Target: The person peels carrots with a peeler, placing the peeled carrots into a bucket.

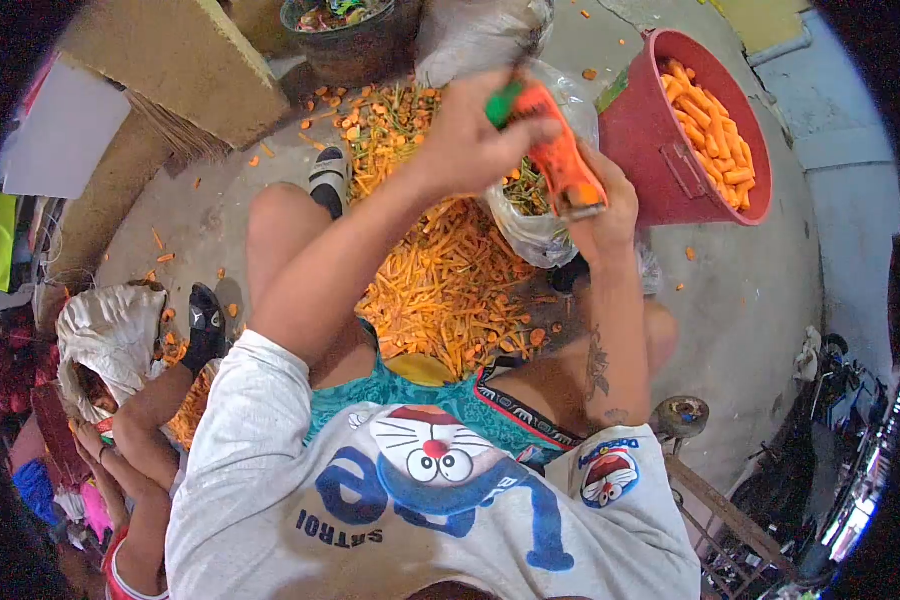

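My left hand (470, 135) is closed above the pile and smeared by motion. By its fingers shows a bright green part (504, 104), like a tool's handle; its kind is blurred. My right hand (610, 205) grips the lower end of a long orange carrot (562, 155), tilted between both hands. A pale, shiny edge shows at the carrot's lower end, and I cannot make out what it is. Beneath my hands is a clear plastic bag (530, 232) with green and orange scraps. Peelings and carrot pieces (445, 275) lie heaped on the floor between my legs.
A red bucket (660, 130) of peeled carrots (710, 130) leans at the right. Ahead stand a dark tub (340, 40) and a whitish sack (480, 35). Another person's arm (135, 480) and leg show at lower left, beside a cloth (115, 335). A metal frame (725, 510) stands lower right.
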A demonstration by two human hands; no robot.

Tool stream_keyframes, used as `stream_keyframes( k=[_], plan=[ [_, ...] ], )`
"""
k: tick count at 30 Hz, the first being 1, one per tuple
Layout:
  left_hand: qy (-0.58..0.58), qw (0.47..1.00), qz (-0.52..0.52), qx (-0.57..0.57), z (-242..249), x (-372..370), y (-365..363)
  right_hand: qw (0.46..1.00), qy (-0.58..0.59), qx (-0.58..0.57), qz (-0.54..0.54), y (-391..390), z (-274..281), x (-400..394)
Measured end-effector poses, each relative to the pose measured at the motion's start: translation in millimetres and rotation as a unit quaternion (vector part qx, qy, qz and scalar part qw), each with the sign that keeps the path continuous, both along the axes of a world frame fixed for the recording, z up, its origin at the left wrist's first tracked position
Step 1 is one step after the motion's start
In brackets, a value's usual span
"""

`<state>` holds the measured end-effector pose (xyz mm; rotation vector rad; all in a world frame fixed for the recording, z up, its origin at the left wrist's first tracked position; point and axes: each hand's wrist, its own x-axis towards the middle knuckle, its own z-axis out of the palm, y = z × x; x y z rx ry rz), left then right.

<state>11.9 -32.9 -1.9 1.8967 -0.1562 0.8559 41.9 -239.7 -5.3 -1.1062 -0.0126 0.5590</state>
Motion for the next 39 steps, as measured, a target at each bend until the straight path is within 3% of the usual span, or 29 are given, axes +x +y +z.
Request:
stream_keyframes(
  k=[2, 4, 6, 7, 8, 9, 10, 11, 13, 14, 15, 16, 19, 21, 22, 24, 26, 28, 30, 32, 34, 35, 36, 37, 39],
  plan=[
    [-0.017, 1.0, -0.013, 0.022, -4.3, 3.1, 12.8, 0.994, -0.01, 0.084, 0.068, -4.5, 0.9, -4.2],
    [0.027, 0.966, 0.026, -0.258, -1.4, 26.7, 53.3, 0.998, -0.002, 0.049, 0.036, -7.0, 6.3, -3.1],
    [0.028, 0.973, 0.037, -0.226, -12.3, 27.5, 52.6, 0.962, 0.025, 0.196, 0.189, -25.6, -21.3, 22.3],
    [0.032, 0.978, 0.05, -0.199, -5.2, 23.3, 47.4, 0.962, 0.021, 0.198, 0.189, -14.0, -4.8, 14.0],
    [0.049, 0.977, 0.015, -0.208, -8.5, 12.7, 22.1, 0.99, 0.032, 0.113, 0.072, -1.7, 9.3, 0.4],
    [-0.008, 0.99, -0.032, -0.135, -6.4, -0.2, -3.5, 0.998, 0.045, 0.025, -0.046, 6.0, 18.7, -8.6],
    [-0.065, 0.993, -0.078, -0.062, -7.0, -6.5, -17.6, 0.997, 0.046, 0.024, -0.048, 5.2, 18.3, -7.9],
    [-0.063, 0.993, -0.078, -0.065, -8.4, -0.9, -10.6, 0.999, 0.001, 0.037, -0.024, 3.5, 16.7, -7.8],
    [0.002, 0.999, 0.014, -0.03, -9.1, 12.8, 22.0, 0.998, -0.036, 0.045, 0.002, -5.1, 11.3, -11.9],
    [0.015, 0.985, 0.003, -0.174, 0.6, 16.0, 37.0, 0.995, -0.041, 0.063, 0.068, -11.9, 10.5, -8.1],
    [0.015, 0.974, 0.028, -0.225, -13.0, 26.9, 61.2, 0.987, -0.048, 0.082, 0.133, -15.0, 10.0, -5.5],
    [0.015, 0.961, 0.05, -0.273, -9.5, 30.6, 72.3, 0.986, -0.051, 0.086, 0.133, -14.4, 6.8, -4.5],
    [0.016, 0.989, 0.017, -0.143, -7.4, 7.5, 19.4, 0.99, -0.014, 0.088, 0.106, -6.8, 6.7, -2.0],
    [-0.017, 0.995, -0.038, -0.093, 6.7, -15.1, -14.3, 0.998, -0.056, -0.027, -0.02, 8.7, 20.6, -13.6],
    [-0.05, 0.994, -0.089, -0.045, 8.8, -20.8, -21.8, 0.998, -0.054, -0.031, -0.019, 4.0, 16.4, -11.6],
    [-0.024, 0.993, -0.075, -0.084, -10.7, 8.4, 20.4, 0.993, -0.049, 0.048, 0.094, -8.1, 5.9, -11.4],
    [-0.002, 0.95, -0.012, -0.311, -0.1, 23.3, 57.3, 0.988, -0.038, 0.079, 0.127, -6.2, 13.9, -14.8],
    [0.01, 0.965, 0.024, -0.259, -5.3, 17.9, 59.1, 0.981, -0.03, 0.114, 0.155, -2.8, 18.1, -16.4],
    [0.022, 0.976, 0.059, -0.21, -4.5, 9.2, 41.5, 0.992, 0.0, 0.079, 0.093, -0.9, 16.1, -12.5],
    [-0.096, 0.988, -0.098, -0.073, -0.3, -12.4, -12.2, 0.998, 0.006, 0.06, 0.034, 13.4, 29.0, -19.6],
    [-0.024, 0.992, -0.07, -0.103, 3.6, -7.6, 2.3, 0.999, 0.017, 0.031, -0.021, 12.6, 30.6, -26.2],
    [0.045, 0.99, -0.042, -0.126, 2.8, -2.5, 16.9, 0.998, 0.011, 0.042, 0.036, 7.0, 30.2, -28.6],
    [-0.031, 0.992, 0.018, -0.123, -4.6, 15.3, 41.3, 0.994, 0.001, 0.057, 0.092, 2.9, 31.5, -28.0],
    [-0.02, 0.984, 0.027, -0.172, -8.6, 22.1, 65.0, 0.994, -0.001, 0.059, 0.095, -2.6, 24.9, -21.2],
    [0.008, 0.971, 0.041, -0.234, -9.7, 22.4, 73.8, 0.947, 0.026, 0.226, 0.227, -11.4, 4.9, -4.4]
  ],
)
